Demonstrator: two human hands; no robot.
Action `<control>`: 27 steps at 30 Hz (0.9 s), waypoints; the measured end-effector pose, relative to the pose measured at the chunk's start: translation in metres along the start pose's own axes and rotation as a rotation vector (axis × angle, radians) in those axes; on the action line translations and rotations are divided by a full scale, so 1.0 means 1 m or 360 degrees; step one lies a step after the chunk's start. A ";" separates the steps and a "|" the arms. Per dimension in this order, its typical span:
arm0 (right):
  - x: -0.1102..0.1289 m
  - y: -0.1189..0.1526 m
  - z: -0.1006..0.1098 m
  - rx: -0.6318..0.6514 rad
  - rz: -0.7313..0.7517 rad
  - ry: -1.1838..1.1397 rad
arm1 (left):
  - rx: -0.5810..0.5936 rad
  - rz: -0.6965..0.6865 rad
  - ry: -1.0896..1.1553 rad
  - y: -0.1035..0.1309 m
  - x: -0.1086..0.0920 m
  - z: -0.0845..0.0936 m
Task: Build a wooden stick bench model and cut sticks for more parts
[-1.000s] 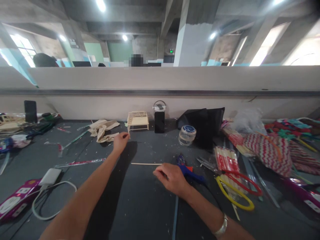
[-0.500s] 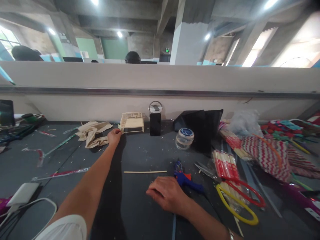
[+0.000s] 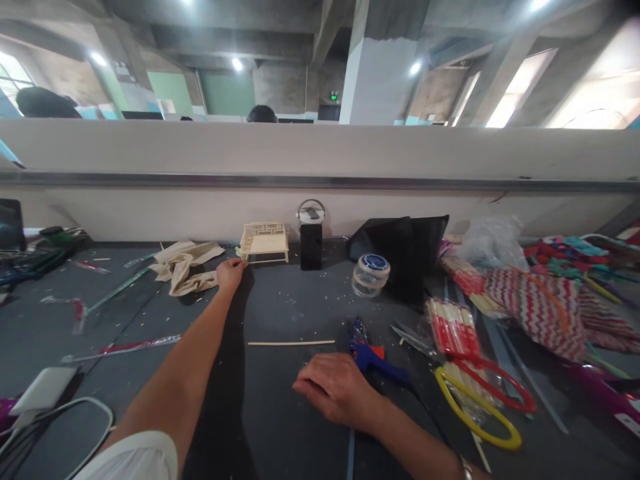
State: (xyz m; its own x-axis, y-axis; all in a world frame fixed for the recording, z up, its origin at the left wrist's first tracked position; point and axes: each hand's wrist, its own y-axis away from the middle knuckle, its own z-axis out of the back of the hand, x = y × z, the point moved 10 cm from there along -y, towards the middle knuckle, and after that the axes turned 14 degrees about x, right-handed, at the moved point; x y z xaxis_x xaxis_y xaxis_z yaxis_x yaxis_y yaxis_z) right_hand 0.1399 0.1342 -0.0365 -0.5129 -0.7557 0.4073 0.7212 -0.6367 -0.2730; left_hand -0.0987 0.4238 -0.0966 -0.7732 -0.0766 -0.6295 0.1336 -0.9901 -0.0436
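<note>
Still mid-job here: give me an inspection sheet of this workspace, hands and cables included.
Surface: dark grey tabletop, littered with pale crumbs.
Job's things: miniature pale wooden bench, upright; thin pale wooden stick, lying flat.
Clutter: blue glue gun, scissors with red and yellow handles, crumpled beige cloth, clear blue-lidded jar.
Left grip: left hand at the bench's near left leg; contact unclear.
Right grip: right hand beside the glue gun; nothing seen in it.
Cables: white cable looped at left; black cable runs from the glue gun toward the right forearm.
Surroundings: pale partition behind; heads visible beyond.
</note>
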 end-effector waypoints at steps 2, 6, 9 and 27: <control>-0.001 0.000 0.000 -0.0007 -0.0018 -0.0003 | 0.0001 0.0004 0.0017 0.001 0.000 0.000; -0.004 0.000 -0.001 0.0004 -0.0056 0.0014 | 0.0001 0.0005 0.0075 0.001 -0.001 0.001; -0.004 -0.001 -0.003 0.0045 -0.0048 0.0013 | -0.0005 -0.0006 0.0154 0.004 -0.003 0.003; -0.050 0.016 0.038 -0.0497 -0.0630 -0.1070 | 0.1068 -0.0305 0.1549 0.248 -0.121 -0.024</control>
State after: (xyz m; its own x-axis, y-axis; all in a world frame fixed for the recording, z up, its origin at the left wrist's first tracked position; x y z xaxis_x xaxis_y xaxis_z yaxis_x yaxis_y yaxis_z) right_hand 0.1946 0.1671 -0.0283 -0.2429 -0.2779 0.9294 0.3335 -0.9236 -0.1890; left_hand 0.0422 0.1904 -0.0498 0.0867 -0.0863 -0.9925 -0.5061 -0.8619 0.0308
